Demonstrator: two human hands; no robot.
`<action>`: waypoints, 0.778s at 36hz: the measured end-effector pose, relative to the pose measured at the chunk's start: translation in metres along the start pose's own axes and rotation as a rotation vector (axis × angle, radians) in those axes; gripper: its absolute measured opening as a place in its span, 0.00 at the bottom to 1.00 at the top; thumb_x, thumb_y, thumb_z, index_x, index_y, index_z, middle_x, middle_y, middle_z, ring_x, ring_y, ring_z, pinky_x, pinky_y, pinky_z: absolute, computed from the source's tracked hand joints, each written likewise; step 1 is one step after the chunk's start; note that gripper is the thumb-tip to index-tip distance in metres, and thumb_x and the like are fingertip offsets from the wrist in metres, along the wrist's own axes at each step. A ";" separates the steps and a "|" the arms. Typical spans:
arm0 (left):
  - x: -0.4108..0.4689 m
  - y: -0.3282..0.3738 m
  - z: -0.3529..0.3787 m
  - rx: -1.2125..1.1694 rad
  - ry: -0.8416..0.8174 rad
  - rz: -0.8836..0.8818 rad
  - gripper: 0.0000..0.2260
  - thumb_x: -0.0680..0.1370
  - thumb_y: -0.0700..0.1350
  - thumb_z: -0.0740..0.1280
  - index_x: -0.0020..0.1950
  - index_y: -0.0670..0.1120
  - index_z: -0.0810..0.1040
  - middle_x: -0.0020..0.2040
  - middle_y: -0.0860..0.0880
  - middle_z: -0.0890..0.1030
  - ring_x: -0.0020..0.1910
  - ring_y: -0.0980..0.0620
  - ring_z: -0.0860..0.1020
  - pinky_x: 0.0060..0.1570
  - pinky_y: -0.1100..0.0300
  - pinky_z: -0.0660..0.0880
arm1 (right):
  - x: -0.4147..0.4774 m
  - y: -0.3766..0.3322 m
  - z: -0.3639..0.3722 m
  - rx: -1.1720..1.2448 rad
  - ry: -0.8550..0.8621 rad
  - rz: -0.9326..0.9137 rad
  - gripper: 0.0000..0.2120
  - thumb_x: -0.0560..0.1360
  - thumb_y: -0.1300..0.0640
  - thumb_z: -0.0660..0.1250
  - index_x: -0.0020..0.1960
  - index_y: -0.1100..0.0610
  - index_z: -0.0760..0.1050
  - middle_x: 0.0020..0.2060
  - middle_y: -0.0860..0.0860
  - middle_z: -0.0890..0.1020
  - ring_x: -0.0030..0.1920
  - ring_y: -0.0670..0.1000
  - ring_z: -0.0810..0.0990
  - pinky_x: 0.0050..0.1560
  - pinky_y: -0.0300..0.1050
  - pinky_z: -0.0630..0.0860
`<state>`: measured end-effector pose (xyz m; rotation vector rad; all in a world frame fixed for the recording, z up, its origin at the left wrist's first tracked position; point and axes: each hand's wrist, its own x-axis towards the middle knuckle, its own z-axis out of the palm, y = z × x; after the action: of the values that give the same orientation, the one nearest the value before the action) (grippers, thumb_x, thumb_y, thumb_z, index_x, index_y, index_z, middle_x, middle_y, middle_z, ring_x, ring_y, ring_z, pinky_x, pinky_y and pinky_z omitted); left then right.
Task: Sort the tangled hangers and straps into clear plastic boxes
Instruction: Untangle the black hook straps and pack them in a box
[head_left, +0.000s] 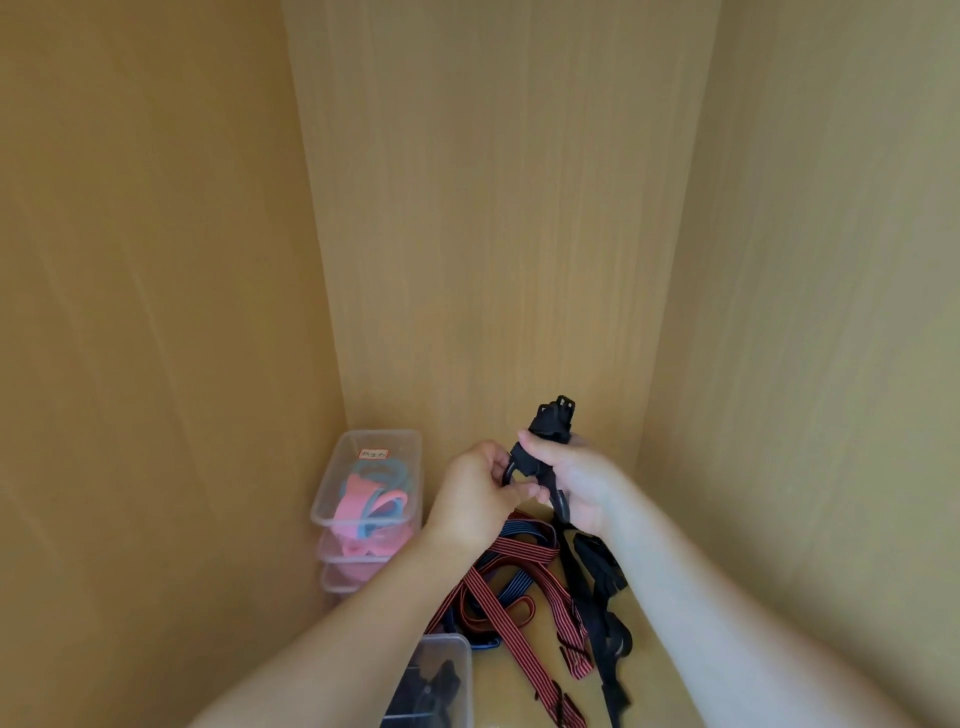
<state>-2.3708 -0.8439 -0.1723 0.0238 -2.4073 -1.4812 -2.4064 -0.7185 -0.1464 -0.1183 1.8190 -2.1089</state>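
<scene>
Partly sorted: pink hangers (363, 506) fill 1 clear box (332, 499). Both hands (480, 491) pinch a black strap (550, 431); striped straps (511, 587) remain tangled below.

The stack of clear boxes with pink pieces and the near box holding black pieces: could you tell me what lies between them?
Only bare wooden shelf floor, seen in the head view.

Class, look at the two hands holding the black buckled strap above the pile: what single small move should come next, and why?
Probably lift the black strap a little higher to draw its tail free. Both the left hand and right hand have a grip on it, but its lower length hangs down into the striped straps. The near box already holding black pieces seems its likely destination.
</scene>
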 end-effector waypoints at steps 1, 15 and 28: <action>-0.001 -0.003 0.000 0.017 0.014 0.005 0.15 0.70 0.44 0.77 0.42 0.52 0.70 0.36 0.51 0.75 0.35 0.51 0.75 0.37 0.51 0.76 | 0.000 0.002 0.001 0.000 -0.003 0.004 0.13 0.74 0.54 0.73 0.54 0.59 0.77 0.41 0.55 0.81 0.37 0.50 0.76 0.32 0.40 0.69; 0.000 -0.017 -0.009 -0.254 -0.054 -0.085 0.15 0.71 0.32 0.74 0.36 0.43 0.69 0.30 0.47 0.74 0.27 0.53 0.80 0.30 0.60 0.79 | -0.016 0.008 -0.025 0.162 -0.483 -0.025 0.29 0.63 0.78 0.63 0.64 0.66 0.70 0.55 0.65 0.80 0.55 0.61 0.81 0.53 0.50 0.79; 0.006 -0.014 -0.013 -0.333 -0.035 -0.199 0.16 0.71 0.33 0.74 0.35 0.43 0.68 0.29 0.46 0.74 0.23 0.56 0.78 0.29 0.63 0.77 | -0.022 0.011 -0.030 -0.367 -0.167 -0.067 0.17 0.71 0.64 0.74 0.59 0.61 0.79 0.47 0.55 0.85 0.41 0.48 0.83 0.40 0.37 0.77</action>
<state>-2.3744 -0.8626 -0.1772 0.1678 -2.2053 -1.9703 -2.3922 -0.6846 -0.1582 -0.4379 2.1002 -1.7244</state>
